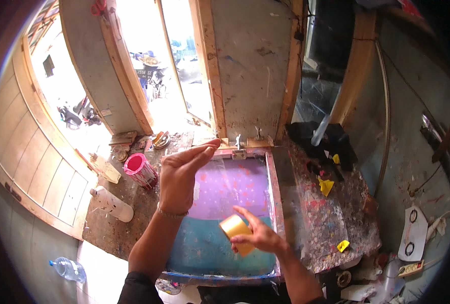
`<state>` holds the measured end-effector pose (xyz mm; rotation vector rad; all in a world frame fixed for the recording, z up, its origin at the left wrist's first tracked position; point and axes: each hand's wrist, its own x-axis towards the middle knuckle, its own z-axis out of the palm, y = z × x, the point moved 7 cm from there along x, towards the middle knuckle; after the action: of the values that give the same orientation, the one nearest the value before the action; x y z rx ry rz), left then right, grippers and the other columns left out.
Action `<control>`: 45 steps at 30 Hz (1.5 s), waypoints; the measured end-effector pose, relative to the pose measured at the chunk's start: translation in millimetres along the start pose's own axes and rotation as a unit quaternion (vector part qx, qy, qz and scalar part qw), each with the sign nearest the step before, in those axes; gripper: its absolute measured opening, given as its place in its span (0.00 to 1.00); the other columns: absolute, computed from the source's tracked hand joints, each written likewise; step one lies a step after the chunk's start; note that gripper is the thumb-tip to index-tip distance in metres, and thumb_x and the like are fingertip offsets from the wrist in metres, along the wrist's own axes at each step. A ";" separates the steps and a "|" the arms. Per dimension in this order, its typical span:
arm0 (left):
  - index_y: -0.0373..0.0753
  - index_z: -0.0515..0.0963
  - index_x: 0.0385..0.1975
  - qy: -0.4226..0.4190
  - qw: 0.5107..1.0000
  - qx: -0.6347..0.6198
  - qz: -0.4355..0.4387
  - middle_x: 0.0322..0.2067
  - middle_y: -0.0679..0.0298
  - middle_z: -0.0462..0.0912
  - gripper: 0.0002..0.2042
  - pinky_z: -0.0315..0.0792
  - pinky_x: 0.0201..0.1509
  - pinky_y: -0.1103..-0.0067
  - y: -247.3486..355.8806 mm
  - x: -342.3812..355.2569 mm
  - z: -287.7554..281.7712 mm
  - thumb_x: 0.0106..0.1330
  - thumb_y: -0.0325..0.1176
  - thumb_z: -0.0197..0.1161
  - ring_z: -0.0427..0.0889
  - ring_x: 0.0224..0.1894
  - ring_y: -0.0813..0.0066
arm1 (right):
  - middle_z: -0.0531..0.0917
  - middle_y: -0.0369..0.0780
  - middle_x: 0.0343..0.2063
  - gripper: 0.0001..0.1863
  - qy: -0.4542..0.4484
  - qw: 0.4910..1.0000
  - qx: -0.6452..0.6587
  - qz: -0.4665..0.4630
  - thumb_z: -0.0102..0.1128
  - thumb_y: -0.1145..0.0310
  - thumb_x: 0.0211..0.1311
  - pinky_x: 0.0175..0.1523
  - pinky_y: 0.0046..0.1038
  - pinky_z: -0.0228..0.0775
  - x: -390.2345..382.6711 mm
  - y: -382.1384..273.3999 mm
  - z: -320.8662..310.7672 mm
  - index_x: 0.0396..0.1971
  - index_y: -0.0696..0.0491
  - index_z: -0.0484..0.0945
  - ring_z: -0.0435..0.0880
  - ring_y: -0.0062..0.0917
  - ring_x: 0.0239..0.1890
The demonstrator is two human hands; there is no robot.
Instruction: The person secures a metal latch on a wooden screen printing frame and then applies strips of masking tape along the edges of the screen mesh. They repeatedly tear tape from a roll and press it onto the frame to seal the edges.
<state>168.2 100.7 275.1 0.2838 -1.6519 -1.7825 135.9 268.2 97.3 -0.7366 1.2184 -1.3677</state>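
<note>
My right hand grips a roll of yellowish packing tape above the lower half of a screen printing frame. The frame's mesh is purple with pale dots and orange spots in its far part, and teal in its near part. Raised over the frame's upper left side is my left hand, its fingers pressed together and pointing away from me. What they pinch, if anything, is too fine to make out. A metal hinge clamp sits at the frame's far edge.
Left of the frame, a pink paint-streaked bucket and a white bottle stand on the stained table. Yellow scraps and a black cloth lie at right. A clear water jug is on the floor.
</note>
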 end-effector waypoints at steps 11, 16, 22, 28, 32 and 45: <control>0.30 0.78 0.50 0.061 0.986 0.088 0.128 0.50 0.52 0.81 0.15 0.70 0.61 0.72 25.3 24.4 -53.3 0.68 0.30 0.58 0.80 0.53 0.65 | 0.76 0.45 0.47 0.54 -0.103 0.984 -0.121 -0.081 0.71 0.72 0.54 0.49 0.29 0.75 3.9 -17.4 0.0 0.73 0.51 0.39 0.81 0.26 0.43; 0.31 0.75 0.55 0.011 0.965 0.090 0.244 0.57 0.53 0.76 0.17 0.52 0.72 0.59 71.7 -22.3 -62.3 0.74 0.33 0.47 0.72 0.62 0.59 | 0.79 0.45 0.43 0.50 -0.038 0.993 -0.060 0.091 0.66 0.64 0.61 0.40 0.29 0.81 37.5 7.6 -20.9 0.73 0.51 0.38 0.84 0.26 0.37; 0.29 0.64 0.63 0.045 0.950 -0.263 0.165 0.63 0.53 0.68 0.22 0.46 0.73 0.57 91.9 -33.4 -93.5 0.71 0.28 0.52 0.66 0.67 0.58 | 0.84 0.40 0.30 0.15 -0.142 0.964 -0.201 -0.097 0.61 0.60 0.65 0.34 0.28 0.78 -2.4 -42.6 0.6 0.47 0.52 0.80 0.84 0.26 0.30; 0.37 0.63 0.65 0.129 0.877 -0.273 0.375 0.64 0.54 0.64 0.23 0.54 0.67 0.59 122.1 -135.6 -126.6 0.71 0.36 0.52 0.67 0.63 0.59 | 0.79 0.36 0.16 0.10 -0.141 0.722 -0.642 -0.216 0.61 0.62 0.61 0.16 0.31 0.69 -140.5 -151.4 70.9 0.42 0.43 0.83 0.76 0.24 0.11; 0.40 0.67 0.62 0.020 0.869 -0.317 0.380 0.60 0.54 0.69 0.23 0.57 0.64 0.58 126.4 -156.9 -125.4 0.68 0.39 0.55 0.69 0.59 0.59 | 0.82 0.45 0.31 0.10 -0.116 0.779 -0.605 -0.117 0.65 0.67 0.50 0.35 0.34 0.75 -169.2 -175.2 85.6 0.30 0.57 0.82 0.81 0.32 0.32; 0.45 0.67 0.60 -0.105 0.814 -0.490 0.294 0.50 0.56 0.70 0.21 0.52 0.68 0.55 100.0 -162.7 -140.8 0.67 0.39 0.56 0.66 0.58 0.65 | 0.78 0.37 0.15 0.10 0.005 0.751 -0.653 -0.093 0.60 0.65 0.61 0.16 0.30 0.67 -198.8 -119.7 26.9 0.40 0.44 0.85 0.76 0.26 0.11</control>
<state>404.0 90.9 299.5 -0.8260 -0.6114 -1.9156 162.5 435.3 258.3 -1.8302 2.1167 -0.4316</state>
